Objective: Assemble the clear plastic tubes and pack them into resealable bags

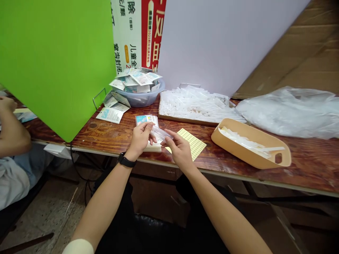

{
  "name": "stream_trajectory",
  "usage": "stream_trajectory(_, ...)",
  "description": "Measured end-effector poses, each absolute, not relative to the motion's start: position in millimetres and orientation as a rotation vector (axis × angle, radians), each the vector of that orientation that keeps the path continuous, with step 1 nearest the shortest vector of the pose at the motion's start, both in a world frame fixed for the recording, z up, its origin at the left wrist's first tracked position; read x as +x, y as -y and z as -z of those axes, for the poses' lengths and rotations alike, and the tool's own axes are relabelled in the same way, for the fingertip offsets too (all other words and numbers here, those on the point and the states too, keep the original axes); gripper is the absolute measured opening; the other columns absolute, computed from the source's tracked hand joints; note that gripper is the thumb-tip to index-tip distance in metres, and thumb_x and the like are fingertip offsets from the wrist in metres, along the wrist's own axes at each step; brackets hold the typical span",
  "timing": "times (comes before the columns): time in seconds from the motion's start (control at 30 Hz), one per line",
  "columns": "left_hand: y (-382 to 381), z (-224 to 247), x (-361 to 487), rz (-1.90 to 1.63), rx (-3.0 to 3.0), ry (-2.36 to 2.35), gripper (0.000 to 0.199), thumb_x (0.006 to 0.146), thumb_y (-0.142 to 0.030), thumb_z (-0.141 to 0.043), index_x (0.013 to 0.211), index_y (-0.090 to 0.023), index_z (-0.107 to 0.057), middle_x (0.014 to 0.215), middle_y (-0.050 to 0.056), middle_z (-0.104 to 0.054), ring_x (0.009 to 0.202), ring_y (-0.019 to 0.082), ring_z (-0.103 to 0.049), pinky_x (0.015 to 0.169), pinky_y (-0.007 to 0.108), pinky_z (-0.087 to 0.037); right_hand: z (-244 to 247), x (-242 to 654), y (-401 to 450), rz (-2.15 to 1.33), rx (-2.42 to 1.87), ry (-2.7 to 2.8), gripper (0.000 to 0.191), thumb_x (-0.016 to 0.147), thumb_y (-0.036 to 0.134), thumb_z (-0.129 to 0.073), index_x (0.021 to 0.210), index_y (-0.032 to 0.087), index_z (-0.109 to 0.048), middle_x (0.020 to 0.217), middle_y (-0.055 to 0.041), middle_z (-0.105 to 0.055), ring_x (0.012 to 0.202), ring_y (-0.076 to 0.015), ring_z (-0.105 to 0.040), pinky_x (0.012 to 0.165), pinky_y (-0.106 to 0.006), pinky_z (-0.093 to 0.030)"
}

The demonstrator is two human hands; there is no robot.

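Between my two hands, just over the front of the table, is a clear plastic tube-like piece [160,133]; I cannot make out whether it is one or several. My left hand [141,138] closes its fingers on the piece's left end. At the other end my right hand [180,146] pinches it between thumb and fingers. Partly hidden behind my left hand lies a blue-and-white printed card [142,119], with a white stack [153,148] below the hands. A yellow sheet of small labels [194,144] sits beside and partly beneath my right hand.
A blue bowl [141,98] heaped with printed packets stands behind, more packets [110,114] beside it. A tray [182,119] holds many clear plastic pieces. To the right are a tan basket [246,157] and a plastic bag [291,113]. Past a green panel [58,63] sits another person [13,137].
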State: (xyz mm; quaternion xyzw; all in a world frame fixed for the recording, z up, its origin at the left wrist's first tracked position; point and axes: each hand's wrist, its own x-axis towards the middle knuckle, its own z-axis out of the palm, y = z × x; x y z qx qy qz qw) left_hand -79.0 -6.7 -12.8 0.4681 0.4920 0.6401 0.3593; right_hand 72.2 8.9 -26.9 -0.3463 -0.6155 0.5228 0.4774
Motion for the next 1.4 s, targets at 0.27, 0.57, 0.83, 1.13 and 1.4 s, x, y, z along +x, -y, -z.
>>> stream_trajectory(0.27, 42, 27, -109, -0.886, 2.355, -1.771, 0.020, 0.084, -0.022, -0.058, 0.097, -0.011, -0.066, 0.124, 0.018, -0.060, 0.123, 0.029, -0.051, 0.106, 0.045, -0.040, 28, 92, -38, -1.098, -0.962, 1.298, 0.045, 0.076, 0.046, -0.066, 0.106, 0.013, -0.062, 0.071, -0.0015, -0.067, 0.060, -0.0140, -0.064, 0.060, -0.031, -0.057)
stream_trajectory(0.57, 53, 21, -110, -1.022, 2.283, -1.942, 0.019, 0.090, -0.019, -0.043, 0.082, -0.017, -0.060, 0.087, 0.009, -0.068, 0.085, 0.020, -0.066, 0.077, 0.033, -0.052, 21, 88, -31, -1.182, -0.840, 1.357, 0.046, 0.073, 0.049, -0.069, 0.102, 0.014, -0.064, 0.063, 0.0003, -0.065, 0.055, -0.0138, -0.062, 0.056, -0.031, -0.056)
stream_trajectory(0.83, 34, 18, -107, -1.229, 1.968, -2.218, 0.019, 0.094, -0.023, -0.035, 0.088, -0.017, -0.052, 0.081, 0.010, -0.069, 0.077, 0.024, -0.067, 0.068, 0.033, -0.048, 20, 77, -12, -1.073, -0.863, 1.621, 0.041, 0.080, 0.046, -0.061, 0.104, 0.014, -0.065, 0.058, 0.0002, -0.063, 0.048, -0.0147, -0.060, 0.049, -0.030, -0.053)
stream_trajectory(1.13, 25, 21, -71, -1.240, 2.231, -2.229, 0.024, 0.095, -0.021, -0.034, 0.104, -0.013, -0.054, 0.105, 0.016, -0.068, 0.091, 0.023, -0.068, 0.075, 0.033, -0.053, 29, 61, -10, -0.754, -1.113, 1.666, 0.040, 0.085, 0.042, -0.054, 0.109, 0.012, -0.066, 0.074, -0.0082, -0.071, 0.060, -0.0200, -0.065, 0.062, -0.035, -0.054)
stream_trajectory(1.4, 20, 30, -33, -1.463, 2.569, -2.013, 0.021, 0.091, -0.012, -0.039, 0.096, -0.010, -0.059, 0.125, 0.017, -0.061, 0.121, 0.030, -0.055, 0.092, 0.039, -0.052, 30, 52, -27, -0.939, -1.003, 1.354, 0.040, 0.079, 0.040, -0.060, 0.109, 0.014, -0.067, 0.102, -0.0092, -0.072, 0.087, -0.0219, -0.066, 0.081, -0.037, -0.052)
